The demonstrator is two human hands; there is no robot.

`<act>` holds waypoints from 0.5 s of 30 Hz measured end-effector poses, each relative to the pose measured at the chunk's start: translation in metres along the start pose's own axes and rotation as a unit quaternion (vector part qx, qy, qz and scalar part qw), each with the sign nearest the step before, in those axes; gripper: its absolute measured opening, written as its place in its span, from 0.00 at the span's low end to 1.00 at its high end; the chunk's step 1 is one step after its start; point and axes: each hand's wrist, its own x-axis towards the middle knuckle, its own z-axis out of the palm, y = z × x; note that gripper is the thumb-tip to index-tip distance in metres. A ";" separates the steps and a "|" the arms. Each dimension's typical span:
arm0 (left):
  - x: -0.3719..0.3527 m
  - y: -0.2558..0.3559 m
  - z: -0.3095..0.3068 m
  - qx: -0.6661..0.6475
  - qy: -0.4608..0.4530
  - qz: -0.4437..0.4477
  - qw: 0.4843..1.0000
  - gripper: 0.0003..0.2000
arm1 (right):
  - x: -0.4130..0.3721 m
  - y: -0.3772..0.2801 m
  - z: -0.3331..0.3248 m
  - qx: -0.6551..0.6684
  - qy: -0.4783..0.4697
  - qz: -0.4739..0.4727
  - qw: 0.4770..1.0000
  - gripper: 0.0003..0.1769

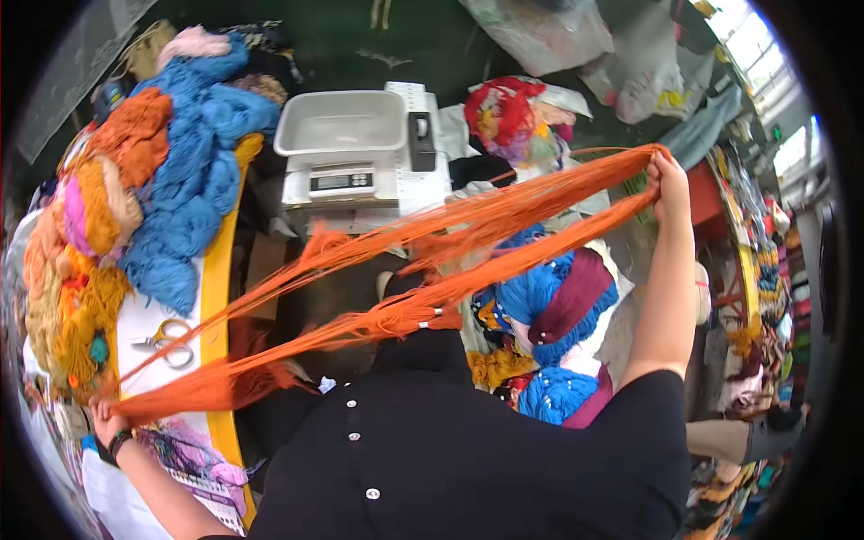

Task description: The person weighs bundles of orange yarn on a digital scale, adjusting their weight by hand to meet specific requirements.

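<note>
Two hands pull a loop of orange yarn [405, 310] taut between them, likely to keep its strands straight: left hand [108, 421] fingers closed round the near end by the scissors [166, 342], right hand [666, 180] fingers clamped on the far end, past the scale [342, 180]

At the left of the frame, a yellow-edged table [216, 279] carries yellow-handled scissors [166, 342] beside heaped skeins of blue yarn [193, 171], orange yarn [135, 135] and mustard yarn [76, 315].
</note>
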 end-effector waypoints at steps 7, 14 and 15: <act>0.042 0.065 -0.004 0.069 -0.004 0.119 0.990 0.06 | 0.045 0.009 -0.048 -0.168 0.102 -0.128 0.972 0.05; -0.069 -0.225 0.172 0.163 -0.242 -0.089 0.952 0.11 | -0.010 -0.051 0.040 -0.172 -0.035 -0.111 0.978 0.13; -0.087 -0.254 0.189 0.159 -0.279 -0.118 0.940 0.09 | -0.016 -0.067 0.047 -0.166 -0.076 -0.113 0.977 0.13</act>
